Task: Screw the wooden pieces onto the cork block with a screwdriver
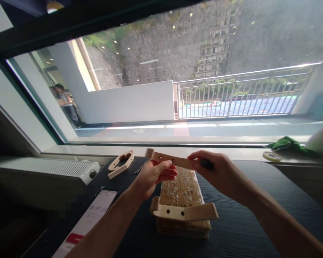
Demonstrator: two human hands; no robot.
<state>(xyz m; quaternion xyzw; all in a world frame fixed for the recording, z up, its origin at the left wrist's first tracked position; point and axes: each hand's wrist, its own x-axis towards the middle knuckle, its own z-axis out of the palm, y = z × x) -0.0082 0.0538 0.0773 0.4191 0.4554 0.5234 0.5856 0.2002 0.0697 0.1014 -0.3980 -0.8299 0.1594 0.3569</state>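
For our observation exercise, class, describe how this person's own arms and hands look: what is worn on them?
The left hand and right hand are ungloved. Both forearms are bare, narrowing toward the wrists, with no sleeve, watch or bracelet visible.

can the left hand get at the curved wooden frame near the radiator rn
Probably yes: the curved wooden frame lies just left of the left hand, with only small metallic-looking pieces seen low between them. That hand is holding a wooden strip, though, so it would likely need to let go first.
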